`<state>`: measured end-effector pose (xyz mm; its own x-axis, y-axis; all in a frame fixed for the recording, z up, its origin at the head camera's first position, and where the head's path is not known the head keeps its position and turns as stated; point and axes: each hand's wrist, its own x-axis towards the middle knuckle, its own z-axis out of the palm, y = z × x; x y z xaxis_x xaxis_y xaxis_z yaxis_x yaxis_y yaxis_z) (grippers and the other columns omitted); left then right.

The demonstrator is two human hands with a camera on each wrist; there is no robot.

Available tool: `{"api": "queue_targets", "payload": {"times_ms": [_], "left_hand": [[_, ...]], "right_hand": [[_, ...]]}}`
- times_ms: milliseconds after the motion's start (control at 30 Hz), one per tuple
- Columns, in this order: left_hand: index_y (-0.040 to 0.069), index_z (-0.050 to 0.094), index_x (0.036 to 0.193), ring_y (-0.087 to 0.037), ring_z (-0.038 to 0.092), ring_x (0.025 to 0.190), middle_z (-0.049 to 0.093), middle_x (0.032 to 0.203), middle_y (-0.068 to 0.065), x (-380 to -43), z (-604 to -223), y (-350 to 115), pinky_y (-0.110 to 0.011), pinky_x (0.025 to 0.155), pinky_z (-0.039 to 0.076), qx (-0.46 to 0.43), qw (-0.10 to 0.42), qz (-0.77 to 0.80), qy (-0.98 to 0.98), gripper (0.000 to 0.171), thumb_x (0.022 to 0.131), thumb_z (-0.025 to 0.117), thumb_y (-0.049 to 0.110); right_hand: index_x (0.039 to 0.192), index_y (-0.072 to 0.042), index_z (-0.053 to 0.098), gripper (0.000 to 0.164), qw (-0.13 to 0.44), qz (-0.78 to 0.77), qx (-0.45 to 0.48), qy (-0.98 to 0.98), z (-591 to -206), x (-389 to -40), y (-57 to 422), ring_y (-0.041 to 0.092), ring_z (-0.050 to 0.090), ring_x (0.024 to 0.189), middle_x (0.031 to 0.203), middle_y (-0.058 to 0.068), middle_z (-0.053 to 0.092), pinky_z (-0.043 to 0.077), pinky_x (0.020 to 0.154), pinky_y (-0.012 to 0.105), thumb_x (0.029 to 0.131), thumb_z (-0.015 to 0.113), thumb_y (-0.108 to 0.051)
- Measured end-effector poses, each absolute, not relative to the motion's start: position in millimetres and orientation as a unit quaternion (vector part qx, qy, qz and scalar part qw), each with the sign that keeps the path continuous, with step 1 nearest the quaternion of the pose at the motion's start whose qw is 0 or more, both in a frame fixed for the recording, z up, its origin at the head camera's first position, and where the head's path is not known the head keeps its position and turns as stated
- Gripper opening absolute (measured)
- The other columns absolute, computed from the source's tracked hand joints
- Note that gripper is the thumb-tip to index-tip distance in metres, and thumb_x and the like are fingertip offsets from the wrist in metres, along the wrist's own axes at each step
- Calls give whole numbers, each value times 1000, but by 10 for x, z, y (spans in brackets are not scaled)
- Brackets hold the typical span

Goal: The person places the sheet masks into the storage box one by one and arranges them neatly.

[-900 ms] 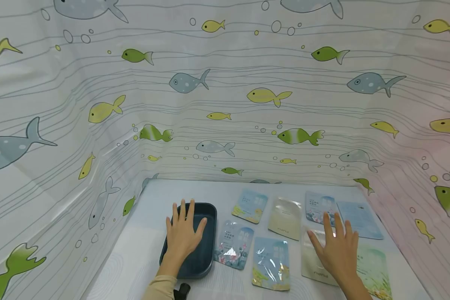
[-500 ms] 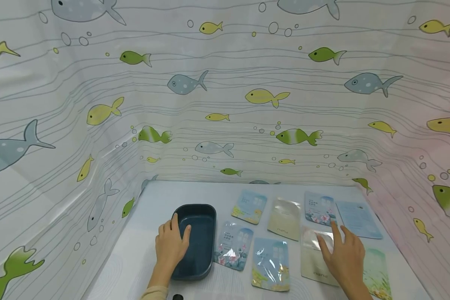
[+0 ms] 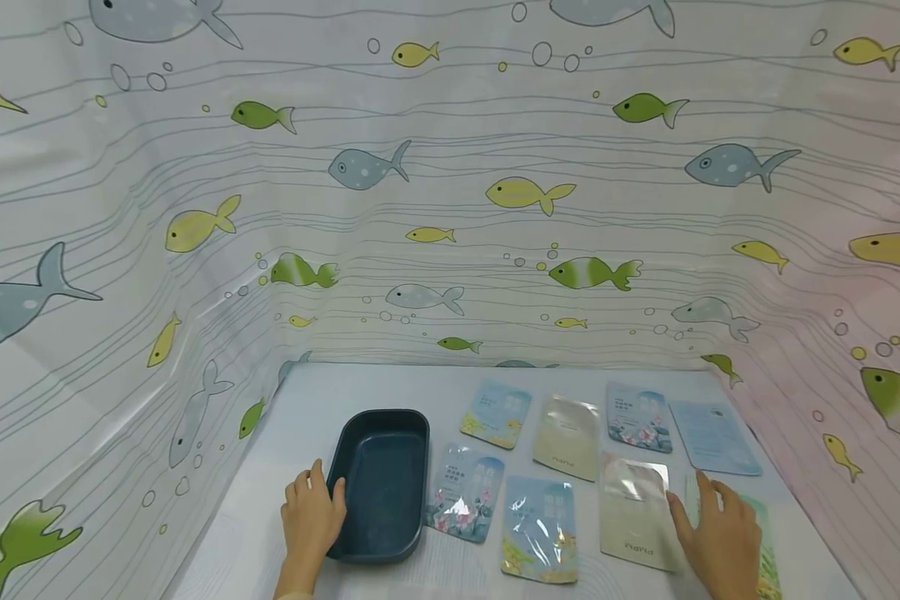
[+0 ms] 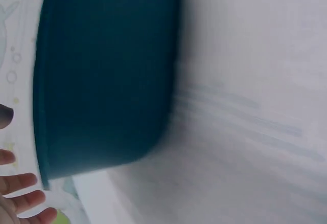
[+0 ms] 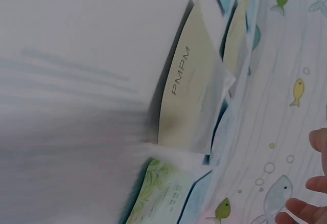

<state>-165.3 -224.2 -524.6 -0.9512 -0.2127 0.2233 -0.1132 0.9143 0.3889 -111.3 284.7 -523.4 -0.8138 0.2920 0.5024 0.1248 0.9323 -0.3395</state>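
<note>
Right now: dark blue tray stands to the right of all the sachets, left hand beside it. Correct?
Not quite. The head view shows the dark blue tray to the left of all the sachets, not the right. The left hand is beside it, as you say.

White sheeting (image 3: pixel 450 117) printed with green, yellow and grey-blue fish (image 3: pixel 513 192) rises behind the far edge of the white surface (image 3: pixel 390 385) and along its left and right edges. Sheeting pinkish beyond right edge; light diffuse.
</note>
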Motion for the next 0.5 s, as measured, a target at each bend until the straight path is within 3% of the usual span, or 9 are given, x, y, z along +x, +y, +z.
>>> {"api": "queue_targets", "payload": {"times_ms": [133, 333, 500], "left_hand": [[-13, 36, 122, -50, 39, 103, 43, 112, -35, -1634, -5364, -2329, -59, 73, 35, 95, 123, -195, -968, 53, 88, 50, 25], [-22, 38, 114, -50, 48, 94, 48, 103, -39, -1621, -5497, -2422, -54, 75, 40, 71, 81, -229, -967, 48, 88, 49, 17], [-21, 49, 100, -47, 56, 84, 55, 91, -36, -1646, -5566, -2441, -49, 70, 44, 43, 88, -273, -957, 33, 89, 47, 10]], "right_hand": [[112, 10, 48, 52, 229, 161, -159, -947, -5230, -1073, 2939, 51, 37, 94, 105, 33, 44, 29, 74, 62, 77, 65, -24], [107, 14, 50, 47, 196, 169, -177, -950, -5238, -996, 3113, 51, 44, 81, 94, 37, 47, 33, 67, 58, 77, 65, -20], [113, 15, 44, 54, 97, 191, -232, -949, -5282, -940, 3229, 50, 42, 87, 100, 38, 44, 34, 72, 59, 80, 61, -25]]}}
